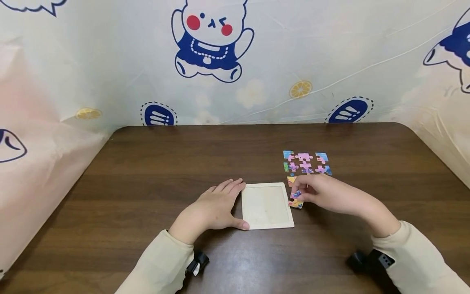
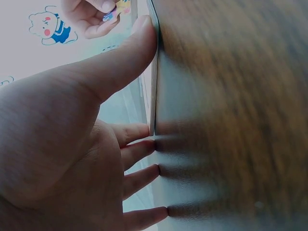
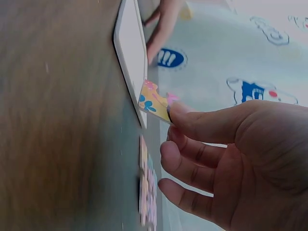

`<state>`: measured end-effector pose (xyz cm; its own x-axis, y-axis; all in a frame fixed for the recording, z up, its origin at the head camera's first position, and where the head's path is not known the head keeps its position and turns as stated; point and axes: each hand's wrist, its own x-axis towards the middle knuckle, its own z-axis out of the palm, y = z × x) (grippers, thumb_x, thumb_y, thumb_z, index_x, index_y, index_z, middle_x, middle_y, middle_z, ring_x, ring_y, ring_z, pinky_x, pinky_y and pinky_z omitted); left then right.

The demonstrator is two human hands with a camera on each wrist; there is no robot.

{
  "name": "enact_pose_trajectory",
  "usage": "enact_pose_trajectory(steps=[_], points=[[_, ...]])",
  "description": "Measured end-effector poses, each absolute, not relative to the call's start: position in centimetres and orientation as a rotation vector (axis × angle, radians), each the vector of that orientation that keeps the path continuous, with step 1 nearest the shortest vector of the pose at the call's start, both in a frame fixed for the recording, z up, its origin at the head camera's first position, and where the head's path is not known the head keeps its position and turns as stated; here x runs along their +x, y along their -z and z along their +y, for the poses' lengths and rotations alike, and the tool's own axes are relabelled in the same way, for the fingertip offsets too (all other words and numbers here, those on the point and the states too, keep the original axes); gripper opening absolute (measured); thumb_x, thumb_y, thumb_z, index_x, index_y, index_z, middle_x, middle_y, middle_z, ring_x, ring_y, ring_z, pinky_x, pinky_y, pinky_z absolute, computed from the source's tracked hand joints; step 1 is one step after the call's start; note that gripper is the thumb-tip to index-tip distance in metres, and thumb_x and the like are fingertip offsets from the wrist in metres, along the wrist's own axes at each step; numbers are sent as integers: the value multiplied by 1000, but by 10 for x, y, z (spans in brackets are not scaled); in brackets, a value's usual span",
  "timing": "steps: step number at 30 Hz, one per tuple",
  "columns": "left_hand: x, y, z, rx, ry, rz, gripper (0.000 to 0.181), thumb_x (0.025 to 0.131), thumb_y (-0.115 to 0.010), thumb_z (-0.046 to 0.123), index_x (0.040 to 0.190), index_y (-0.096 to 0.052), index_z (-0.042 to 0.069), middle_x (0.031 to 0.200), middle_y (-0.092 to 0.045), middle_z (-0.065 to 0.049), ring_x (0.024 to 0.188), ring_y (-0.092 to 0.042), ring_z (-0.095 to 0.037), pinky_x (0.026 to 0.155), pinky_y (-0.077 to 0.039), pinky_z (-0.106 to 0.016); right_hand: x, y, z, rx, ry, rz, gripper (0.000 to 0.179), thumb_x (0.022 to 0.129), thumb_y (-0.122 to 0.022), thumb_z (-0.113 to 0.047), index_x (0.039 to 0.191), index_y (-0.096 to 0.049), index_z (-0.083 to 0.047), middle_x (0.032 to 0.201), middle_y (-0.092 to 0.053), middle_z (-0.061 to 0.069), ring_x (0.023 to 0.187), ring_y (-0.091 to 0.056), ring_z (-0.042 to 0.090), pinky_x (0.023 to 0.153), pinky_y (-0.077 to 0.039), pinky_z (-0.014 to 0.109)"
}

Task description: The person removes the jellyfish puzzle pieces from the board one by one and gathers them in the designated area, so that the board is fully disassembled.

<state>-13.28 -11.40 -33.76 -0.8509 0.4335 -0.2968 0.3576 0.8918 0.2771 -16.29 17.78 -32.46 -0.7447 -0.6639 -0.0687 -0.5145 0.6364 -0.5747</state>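
A pale wooden puzzle tray [image 1: 265,206] with a raised rim lies on the table, nothing inside it. My left hand [image 1: 216,206] rests at its left side, thumb on the near left corner and fingers spread straight along the far left corner. In the left wrist view the fingertips [image 2: 144,132] touch the table and the tray's edge. My right hand [image 1: 323,194] pinches a yellow and purple puzzle piece [image 3: 155,102] between thumb and fingers, held at the tray's right edge. Behind that hand lie several puzzle pieces [image 1: 304,157] in loose rows, some partly hidden by it.
The brown wooden table [image 1: 165,163] runs back to a hanging cloth [image 1: 128,61] printed with cartoon figures. Dark straps with small devices [image 1: 198,263] sit at both wrists, below the pale sleeves [image 1: 158,265].
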Motion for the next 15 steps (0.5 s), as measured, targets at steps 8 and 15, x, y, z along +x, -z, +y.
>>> enact_pose_trajectory(steps=[8, 15], points=[[-133, 337, -113, 586, -289, 2702, 101, 79, -77, 56, 156, -28, 13, 163, -23, -2, 150, -18, -24, 117, -23, -50, -174, 323, 198, -832, 751, 2663, 11, 91, -71, -7, 100, -68, -12, 79, -58, -7, 72, -53, 11, 62, -46, 26], [-132, 338, -114, 578, -287, 2704, 101, 79, -78, 56, 156, -29, 13, 162, -24, -1, 149, -19, -24, 117, -23, -51, -181, 320, 214, -737, 759, 2742, 14, 86, -75, -4, 96, -67, -9, 78, -62, -5, 73, -57, 13, 64, -49, 27]])
